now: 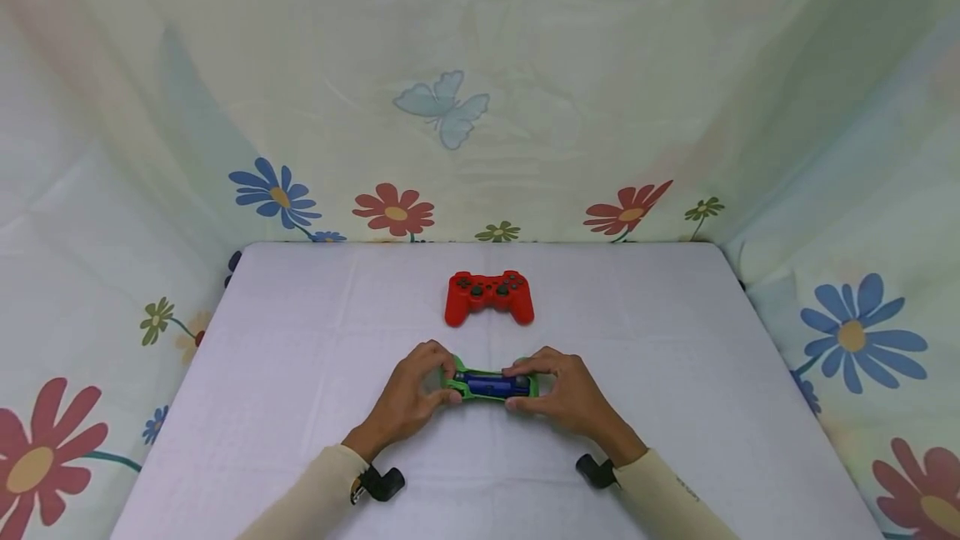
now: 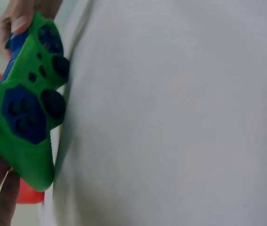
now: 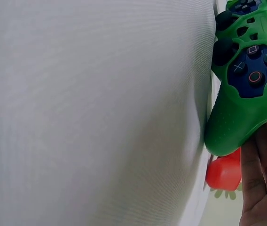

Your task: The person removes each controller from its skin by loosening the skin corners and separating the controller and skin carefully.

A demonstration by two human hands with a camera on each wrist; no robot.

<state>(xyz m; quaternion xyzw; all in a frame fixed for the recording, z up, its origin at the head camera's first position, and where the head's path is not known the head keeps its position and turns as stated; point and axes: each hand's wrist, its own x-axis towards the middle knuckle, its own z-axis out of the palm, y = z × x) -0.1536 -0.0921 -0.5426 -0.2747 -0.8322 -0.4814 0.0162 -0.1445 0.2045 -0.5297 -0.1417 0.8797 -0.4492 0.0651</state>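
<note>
A blue game controller in a green silicone cover point(image 1: 486, 385) is held between both hands over the white cloth. My left hand point(image 1: 408, 390) pinches one end with thumb and fingers, and my right hand point(image 1: 566, 394) grips the other end the same way. From above, a blue edge shows inside the green rim. The button face shows in the left wrist view on the covered controller point(image 2: 25, 113), its dark sticks close over the cloth. Symbol buttons are visible on the covered controller point(image 3: 251, 70) in the right wrist view. The fingers lie partly behind the grips.
Beyond the hands, a red game controller point(image 1: 489, 294) lies on the cloth-covered table point(image 1: 300, 315). Curtains printed with flowers and a butterfly point(image 1: 446, 109) surround the table at the back and both sides. Each wrist wears a small black camera point(image 1: 382, 484).
</note>
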